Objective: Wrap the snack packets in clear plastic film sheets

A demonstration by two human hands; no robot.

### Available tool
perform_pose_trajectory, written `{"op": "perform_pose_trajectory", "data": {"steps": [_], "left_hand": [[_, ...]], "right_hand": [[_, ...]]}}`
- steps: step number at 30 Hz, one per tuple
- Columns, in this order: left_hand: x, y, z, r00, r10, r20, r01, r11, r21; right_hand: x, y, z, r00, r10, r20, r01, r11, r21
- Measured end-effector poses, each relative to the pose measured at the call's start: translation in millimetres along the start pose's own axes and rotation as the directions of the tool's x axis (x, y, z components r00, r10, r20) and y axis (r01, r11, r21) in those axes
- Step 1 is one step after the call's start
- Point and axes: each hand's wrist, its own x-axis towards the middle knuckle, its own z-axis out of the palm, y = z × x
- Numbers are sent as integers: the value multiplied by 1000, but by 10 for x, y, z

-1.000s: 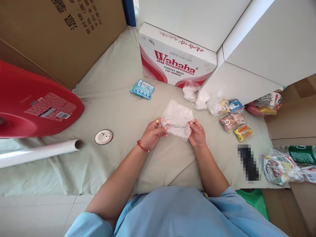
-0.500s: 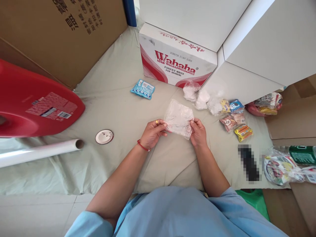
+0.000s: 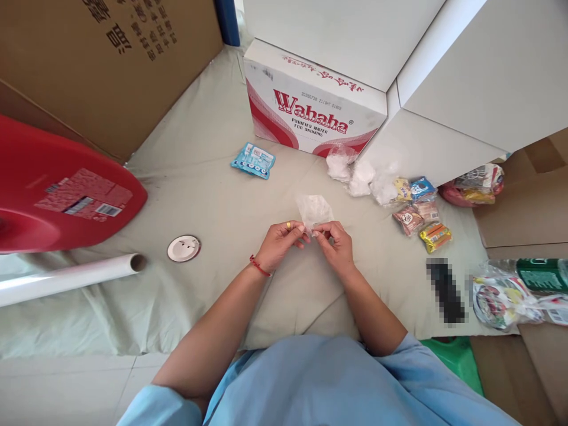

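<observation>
A thin, clear plastic bag is gathered at its near edge between my two hands, its crumpled body fanning out away from me. My left hand, with a yellow ring and a red cord bracelet, is closed, thumb and forefinger pinching the bag. Close beside it, my right hand pinches the same edge. Whether anything lies inside the bag I cannot tell. Beyond the hands lies a blue packet. Crumpled clear bags rest to the far right, near several small snack packets.
A Wahaha water carton stands at the back against white boxes. On the left are a red jug, a white roll, a round badge and a brown carton. A green-labelled bottle lies at right.
My hands have come together, my right hand moving left. The bag, spread flat between them before, is now bunched at its near edge.
</observation>
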Motion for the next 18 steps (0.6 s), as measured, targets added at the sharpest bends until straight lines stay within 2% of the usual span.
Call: {"op": "perform_pose_trajectory", "data": {"steps": [4,7,9,13,15,18], "left_hand": [[0,-2,12,1000,13,8,-13,998,55],[9,-10,10,1000,24,-14,-23,998,65],[18,-17,6,999,24,-27,-23,998,51],[39,-24,-7,997,19,-71,-21,999,-29],[47,-15,-20,996,17,-92,-24,996,-82],[51,18,-46,993,8,-115,-29,983,-182]], "right_hand": [[-10,18,-13,999,44,-28,-42,997,62],[-12,18,-37,996,84,-39,-76,981,176],[2,25,-61,992,99,-82,-74,961,267],[62,36,-139,969,85,-233,8,929,371],[92,29,-195,950,126,-285,17,892,452],[119,23,-294,923,240,-301,-12,799,601]]}}
